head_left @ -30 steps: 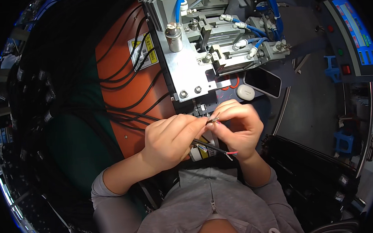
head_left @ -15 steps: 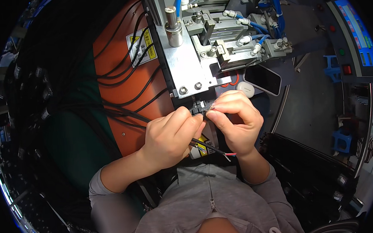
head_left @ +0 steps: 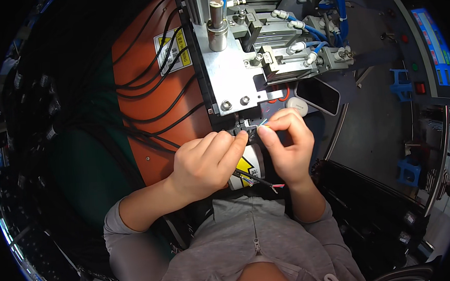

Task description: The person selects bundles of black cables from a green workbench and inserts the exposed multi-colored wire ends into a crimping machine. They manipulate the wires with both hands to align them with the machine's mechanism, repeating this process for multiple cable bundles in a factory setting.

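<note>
My right hand [head_left: 289, 150] pinches a thin pale-blue wire [head_left: 263, 122] between thumb and forefinger, just beside the small black fixture [head_left: 252, 134] at the machine's front edge. My left hand [head_left: 206, 162] is closed, its forefinger tip touching the near side of that fixture. Black cables run under the left palm, and the fingers appear wrapped round them. From below this hand a black cable [head_left: 255, 178] sticks out with stripped red and bare wire ends [head_left: 277, 187]. Another end with blue and yellow wires [head_left: 246, 180] lies next to it. The left fingers' undersides are hidden.
A metal machine plate [head_left: 227, 79] with bolts and pneumatic cylinders [head_left: 287, 66] rises beyond my hands. To the right lie a round white case [head_left: 297, 106] and a phone [head_left: 318, 96]. Black cables cross the orange panel [head_left: 157, 113] at left; a lit screen [head_left: 434, 48] stands far right.
The pale-blue wire now shows above my right fingertips, which have moved slightly right, away from the left hand. My left forefinger has straightened towards the fixture. The view has shifted slightly.
</note>
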A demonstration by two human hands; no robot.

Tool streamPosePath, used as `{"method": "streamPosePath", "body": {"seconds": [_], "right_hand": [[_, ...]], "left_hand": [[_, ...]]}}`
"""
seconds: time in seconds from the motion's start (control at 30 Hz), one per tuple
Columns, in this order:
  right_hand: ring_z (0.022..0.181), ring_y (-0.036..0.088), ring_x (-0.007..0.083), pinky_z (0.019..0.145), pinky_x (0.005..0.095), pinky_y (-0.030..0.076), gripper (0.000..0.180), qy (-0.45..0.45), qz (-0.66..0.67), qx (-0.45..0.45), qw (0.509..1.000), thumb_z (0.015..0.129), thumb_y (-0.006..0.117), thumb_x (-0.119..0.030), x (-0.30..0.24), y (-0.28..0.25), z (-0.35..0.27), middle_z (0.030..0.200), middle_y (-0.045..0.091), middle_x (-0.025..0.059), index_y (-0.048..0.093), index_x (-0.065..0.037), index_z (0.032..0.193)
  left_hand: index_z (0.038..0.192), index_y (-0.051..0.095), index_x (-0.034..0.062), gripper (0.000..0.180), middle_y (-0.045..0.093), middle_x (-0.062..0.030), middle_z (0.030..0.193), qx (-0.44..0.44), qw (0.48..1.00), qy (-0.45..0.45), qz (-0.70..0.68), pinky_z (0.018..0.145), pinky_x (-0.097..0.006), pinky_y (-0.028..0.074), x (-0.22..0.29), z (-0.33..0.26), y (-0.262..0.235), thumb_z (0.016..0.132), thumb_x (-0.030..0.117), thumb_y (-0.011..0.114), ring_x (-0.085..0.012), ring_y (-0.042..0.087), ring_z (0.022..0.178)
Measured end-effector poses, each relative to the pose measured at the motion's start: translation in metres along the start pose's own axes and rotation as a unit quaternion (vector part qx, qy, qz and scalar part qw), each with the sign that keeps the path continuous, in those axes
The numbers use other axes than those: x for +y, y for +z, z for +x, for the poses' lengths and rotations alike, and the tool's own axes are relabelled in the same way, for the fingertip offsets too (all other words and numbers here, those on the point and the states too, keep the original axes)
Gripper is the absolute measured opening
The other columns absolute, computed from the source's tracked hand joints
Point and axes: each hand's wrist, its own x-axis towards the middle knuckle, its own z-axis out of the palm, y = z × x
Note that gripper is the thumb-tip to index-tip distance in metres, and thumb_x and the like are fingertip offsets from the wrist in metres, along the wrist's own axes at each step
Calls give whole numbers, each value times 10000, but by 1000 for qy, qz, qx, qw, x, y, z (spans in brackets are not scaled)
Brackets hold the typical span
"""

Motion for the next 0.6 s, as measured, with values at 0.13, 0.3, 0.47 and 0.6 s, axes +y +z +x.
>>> {"method": "streamPosePath", "body": {"seconds": [0.13, 0.3, 0.47, 0.6], "right_hand": [[688, 526, 231, 619, 315, 415, 154, -78, -129, -6, 989, 710, 718, -8, -5, 5, 3, 727, 578, 81, 569, -19, 747], [736, 532, 169, 697, 279, 420, 120, 135, 67, -113, 982, 794, 673, -64, -4, -10, 7, 773, 570, 68, 569, -5, 798], [778, 512, 90, 721, 225, 405, 90, 170, 166, -134, 962, 830, 642, -50, 4, -19, 6, 816, 559, 30, 577, 9, 847], [746, 526, 100, 702, 241, 421, 82, 192, 171, -158, 954, 809, 654, -37, 8, -21, 7, 798, 585, 42, 588, 10, 822]], "left_hand": [[916, 653, 9, 258, 502, -16, 704, -15, 1000, -12, 11, 416, -228, 347, 1, 1, -4, 676, 105, 647, -105, 497, 540], [943, 674, -2, 291, 579, -36, 755, 10, 1000, 20, -3, 428, -238, 376, -3, 2, -6, 687, 136, 668, -119, 520, 532], [992, 699, 68, 309, 610, -44, 815, 19, 998, 46, 38, 434, -216, 357, -2, 1, -4, 692, 139, 681, -103, 494, 537], [1012, 704, 110, 322, 606, -31, 820, 23, 997, 52, 49, 433, -213, 351, -1, -3, 1, 691, 122, 684, -91, 483, 547]]}}
